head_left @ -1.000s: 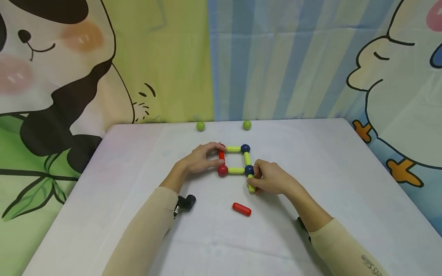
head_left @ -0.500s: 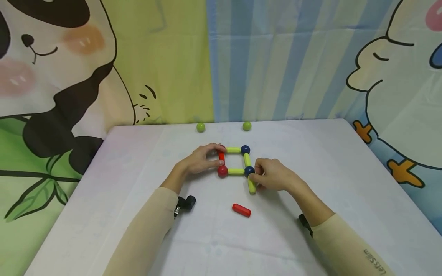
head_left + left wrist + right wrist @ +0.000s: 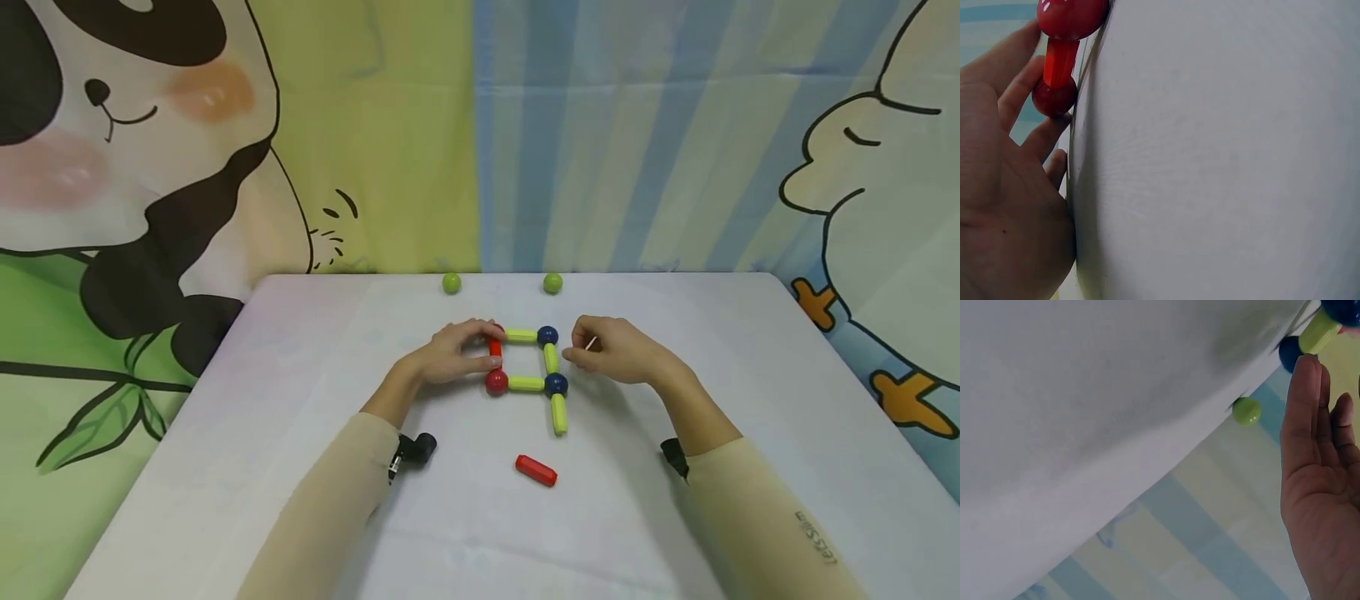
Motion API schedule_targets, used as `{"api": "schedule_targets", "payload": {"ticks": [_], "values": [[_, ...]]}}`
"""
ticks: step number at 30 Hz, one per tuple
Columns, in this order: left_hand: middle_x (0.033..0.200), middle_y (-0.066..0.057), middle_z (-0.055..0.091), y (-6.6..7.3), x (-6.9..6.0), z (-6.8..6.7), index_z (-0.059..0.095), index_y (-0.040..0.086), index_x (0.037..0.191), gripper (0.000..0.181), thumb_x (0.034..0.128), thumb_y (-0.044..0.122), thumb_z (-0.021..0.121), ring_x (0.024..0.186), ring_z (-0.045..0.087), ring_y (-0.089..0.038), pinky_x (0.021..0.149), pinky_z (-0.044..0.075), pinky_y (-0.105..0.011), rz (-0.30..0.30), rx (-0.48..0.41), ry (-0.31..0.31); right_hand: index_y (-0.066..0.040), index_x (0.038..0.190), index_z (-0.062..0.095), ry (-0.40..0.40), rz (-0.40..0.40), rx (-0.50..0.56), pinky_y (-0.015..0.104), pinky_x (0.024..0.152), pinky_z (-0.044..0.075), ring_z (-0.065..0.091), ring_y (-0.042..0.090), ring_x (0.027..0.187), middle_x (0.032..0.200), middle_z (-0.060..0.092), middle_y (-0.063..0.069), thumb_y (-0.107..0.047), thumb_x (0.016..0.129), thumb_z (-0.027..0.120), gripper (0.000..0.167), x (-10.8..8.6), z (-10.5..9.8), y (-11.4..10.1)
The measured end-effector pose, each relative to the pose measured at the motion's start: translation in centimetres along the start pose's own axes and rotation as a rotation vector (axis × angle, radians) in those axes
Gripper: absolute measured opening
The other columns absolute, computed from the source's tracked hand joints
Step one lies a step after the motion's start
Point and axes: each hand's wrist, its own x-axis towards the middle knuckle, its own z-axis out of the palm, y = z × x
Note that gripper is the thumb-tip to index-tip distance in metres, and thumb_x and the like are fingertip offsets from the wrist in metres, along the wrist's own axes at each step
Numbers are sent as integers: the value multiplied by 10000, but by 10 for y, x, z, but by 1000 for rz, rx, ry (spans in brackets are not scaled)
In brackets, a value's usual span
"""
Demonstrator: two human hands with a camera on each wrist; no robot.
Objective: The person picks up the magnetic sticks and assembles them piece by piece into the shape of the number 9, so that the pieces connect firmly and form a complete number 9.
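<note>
A square of magnetic rods and balls lies on the white table. Its left side is a red rod [image 3: 496, 353] ending in a near red ball [image 3: 497, 382]; the far red ball [image 3: 1055, 98] is mostly covered in the head view. My left hand [image 3: 456, 352] holds this red side between thumb and fingers. Yellow-green rods [image 3: 527, 383] join it to two blue balls [image 3: 556, 384] on the right. Another yellow-green rod [image 3: 559, 415] sticks out toward me from the near blue ball. Just right of the square, my right hand [image 3: 622, 350] hovers with relaxed fingers, holding nothing.
A loose red rod [image 3: 536, 471] lies in front of the square. Two green balls [image 3: 452, 283] sit apart near the table's far edge. Behind the table [image 3: 337, 533] hangs a cartoon-printed curtain [image 3: 405, 167].
My right hand has let go at the near blue ball and its projecting rod, moving away to the right and back. My left hand keeps its hold; the view has shifted slightly.
</note>
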Motion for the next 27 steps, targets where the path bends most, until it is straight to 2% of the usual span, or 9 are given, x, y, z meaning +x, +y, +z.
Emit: {"api": "schedule_targets", "payload": {"ticks": [5, 11, 19, 27], "values": [[1544, 47, 486, 3, 4, 8, 593, 307, 1355, 471, 930, 460, 725, 1496, 354, -200, 1239, 149, -539, 10, 15, 8, -125, 1072, 615, 55, -42, 7, 390, 827, 530, 648, 224, 985, 1069, 669, 40, -254, 1010, 660, 150, 12, -11, 14], [1539, 60, 489, 5, 4, 16, 597, 324, 1345, 457, 926, 442, 737, 1491, 355, -185, 1239, 156, -508, -3, -4, 7, -49, 1248, 613, 93, -69, 36, 494, 955, 525, 638, 305, 1145, 1214, 655, 102, -210, 1006, 669, 296, 28, -18, 26], [1534, 80, 494, 5, 8, 10, 595, 327, 1330, 426, 936, 410, 735, 1499, 348, -143, 1257, 101, -471, 13, 21, 27, -15, 1327, 570, 162, -105, 96, 547, 982, 513, 604, 389, 1235, 1359, 585, 202, -195, 1004, 674, 384, 47, -25, 35], [1556, 49, 478, 8, 0, 1, 595, 308, 1330, 403, 951, 351, 722, 1514, 330, -159, 1263, 74, -467, -24, 25, 16, -41, 1440, 501, 158, -89, 111, 618, 1073, 425, 494, 446, 1359, 1496, 481, 203, -208, 1015, 657, 482, 70, -26, 36]]}}
